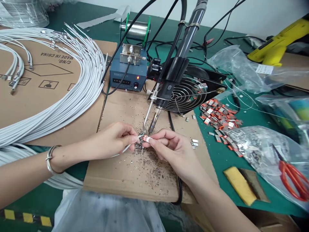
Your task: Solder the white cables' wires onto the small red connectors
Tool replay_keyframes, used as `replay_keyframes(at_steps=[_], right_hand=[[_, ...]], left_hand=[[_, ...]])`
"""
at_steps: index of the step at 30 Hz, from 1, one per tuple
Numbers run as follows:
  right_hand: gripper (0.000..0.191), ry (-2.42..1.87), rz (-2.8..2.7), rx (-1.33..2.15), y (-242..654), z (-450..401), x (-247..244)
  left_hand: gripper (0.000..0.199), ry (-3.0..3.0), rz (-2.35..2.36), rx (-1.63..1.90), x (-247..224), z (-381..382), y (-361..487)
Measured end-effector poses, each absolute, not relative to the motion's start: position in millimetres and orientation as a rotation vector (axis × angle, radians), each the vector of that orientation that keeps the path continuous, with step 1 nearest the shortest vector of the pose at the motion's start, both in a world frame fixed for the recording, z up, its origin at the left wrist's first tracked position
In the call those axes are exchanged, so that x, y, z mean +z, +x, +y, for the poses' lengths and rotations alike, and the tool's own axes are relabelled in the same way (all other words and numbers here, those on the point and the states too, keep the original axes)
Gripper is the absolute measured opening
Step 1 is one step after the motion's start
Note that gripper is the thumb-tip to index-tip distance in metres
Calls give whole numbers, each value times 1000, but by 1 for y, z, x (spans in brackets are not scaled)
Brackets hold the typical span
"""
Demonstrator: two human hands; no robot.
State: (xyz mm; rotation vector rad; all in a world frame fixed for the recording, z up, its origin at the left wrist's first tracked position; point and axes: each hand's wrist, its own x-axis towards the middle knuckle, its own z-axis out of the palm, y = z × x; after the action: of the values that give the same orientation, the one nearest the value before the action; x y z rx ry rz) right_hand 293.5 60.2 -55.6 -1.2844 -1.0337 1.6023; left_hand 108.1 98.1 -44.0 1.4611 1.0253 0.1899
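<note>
My left hand (123, 140) pinches a white cable (126, 148) near its end, at the middle of the cardboard sheet. My right hand (169, 145) holds a small red and white USB connector (146, 138) between thumb and fingers. The cable's end meets the connector, or nearly so; the exact contact is too small to tell. Just above them is the tip of a mounted soldering iron (154, 120), with a thin metal feed tube (147, 112) beside it. Dark solder bits lie on the cardboard (116, 177) under both hands.
Behind stand a blue solder feeder (127, 72), a solder spool (135, 30) and a black fan (185, 95). Bundled white cables (84, 93) curve along the left. To the right lie piled orange connectors (217, 112), a bag of metal parts (260, 148), a yellow sponge (239, 185) and red-handled scissors (293, 178).
</note>
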Motion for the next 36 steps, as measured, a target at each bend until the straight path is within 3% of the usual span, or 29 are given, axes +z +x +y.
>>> replay_keyframes(at_steps=[15, 29, 36], right_hand=[[16, -1160, -1044, 1578, 299, 56, -56], [19, -1199, -1054, 1540, 297, 57, -54], [18, -1206, -1043, 1564, 298, 55, -54]], left_hand=[[15, 1354, 945, 261, -31, 103, 112], [28, 1439, 947, 252, -35, 104, 110], [26, 1386, 938, 253, -32, 102, 110]])
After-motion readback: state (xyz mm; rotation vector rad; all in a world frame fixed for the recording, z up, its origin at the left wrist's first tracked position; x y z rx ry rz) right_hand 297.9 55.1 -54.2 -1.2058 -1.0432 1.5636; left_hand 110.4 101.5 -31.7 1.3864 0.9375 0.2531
